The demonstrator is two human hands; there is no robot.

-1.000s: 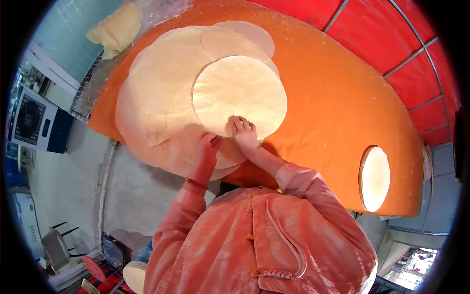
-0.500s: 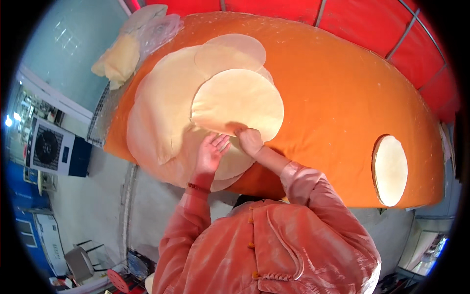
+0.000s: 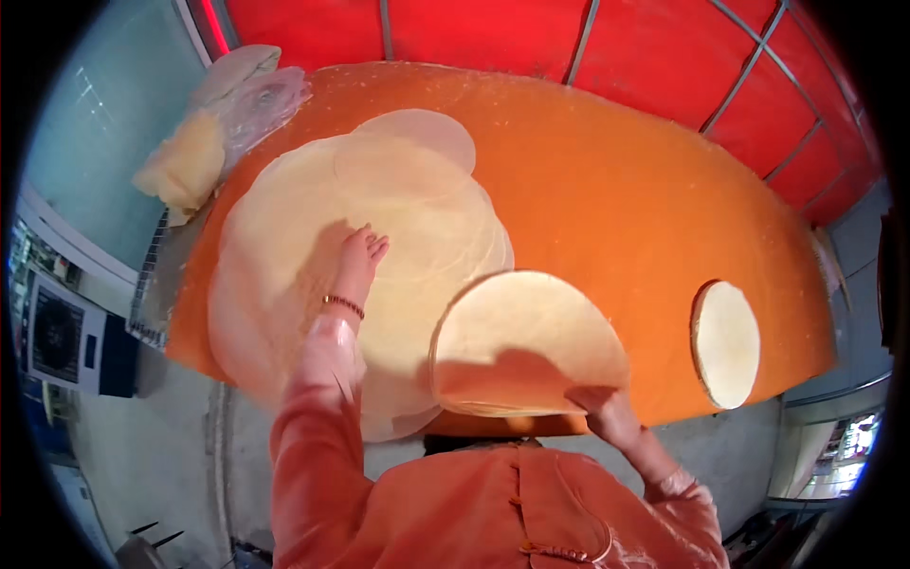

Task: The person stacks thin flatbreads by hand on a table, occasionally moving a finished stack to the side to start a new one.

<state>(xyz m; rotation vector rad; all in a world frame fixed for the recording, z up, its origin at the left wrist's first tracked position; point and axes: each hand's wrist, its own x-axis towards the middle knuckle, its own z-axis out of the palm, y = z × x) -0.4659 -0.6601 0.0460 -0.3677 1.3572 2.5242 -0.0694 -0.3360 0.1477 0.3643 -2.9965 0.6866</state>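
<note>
"So, where does the stack (image 3: 521, 318) lie from your right hand (image 3: 611, 415)?"

"It begins just at your right fingers, and from there it spreads to the left and away from your body. Your hand is on its near right rim."

"And does your right hand have hold of it?"

"Your fingers are bent over the rim, this is clear. But the shadow is dark and your thumb is hidden, so I cannot tell if you pinch it or only press."

"Then your left hand (image 3: 360, 260)?"

"It is farther from the stack. You have it half open, fingers loosely curled, and nothing shows in it. Under it are the thin sheets (image 3: 284, 209), spread to both its sides; if your fingertips touch them, I cannot tell. From this hand, the stack is to the right and nearer to your body."

"Has the stack a long axis?"

"Hardly. It is almost round, only a little wider from side to side. Right of your right hand and somewhat farther away, another disc (image 3: 728, 346) lies apart on the table (image 3: 654, 237)."
</note>
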